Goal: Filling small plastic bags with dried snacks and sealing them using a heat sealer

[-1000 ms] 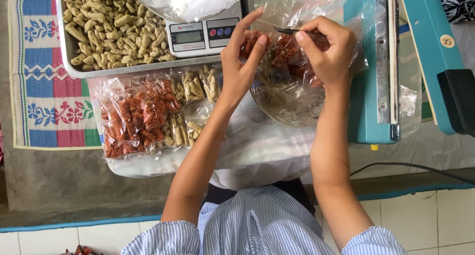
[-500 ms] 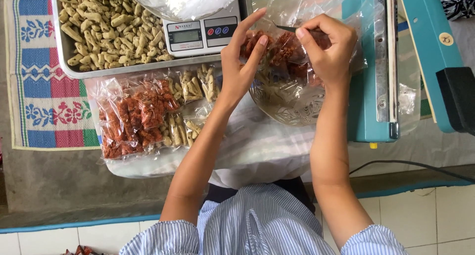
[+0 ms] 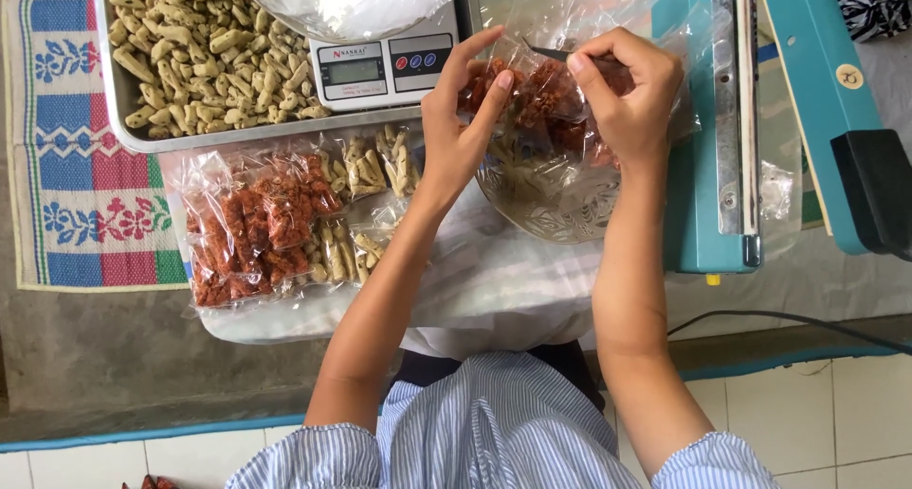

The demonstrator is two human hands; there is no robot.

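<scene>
- The clear plastic bag (image 3: 560,100) is being held up just in front of the digital scale (image 3: 385,66), its lower part already holding reddish-brown snack pieces (image 3: 537,95), with pale pieces showing lower in it.
- The left hand (image 3: 461,119) is pinching the bag's near edge between thumb and forefingers, on the side closest to the scale.
- The right hand (image 3: 627,95) is gripping the bag's far side, fingers curled over the plastic; a thin dark tool seems to be passing under them, though I cannot tell what it is.
- Judging by this, the filling-and-gathering step is under way: the mouth of the bag is being drawn together over the contents.
- The next move is calling for the open edge to be flattened and kept free of crumbs, with both hands keeping tension so nothing spills.
- Under the bag, a patterned glass bowl (image 3: 560,204) is sitting beside the scale.
- Beyond the bag from the scale, the blue heat sealer (image 3: 722,147) is lying within reach.
- On the scale's other side, a metal tray (image 3: 119,100) is holding pale peanut-shaped snacks (image 3: 199,57); in front of the scale, filled packets (image 3: 275,223) are lying in a heap.
- Against the earlier frames, little is changing: both hands are keeping their grip, the thumb and fingers only shifting slightly on the plastic.
</scene>
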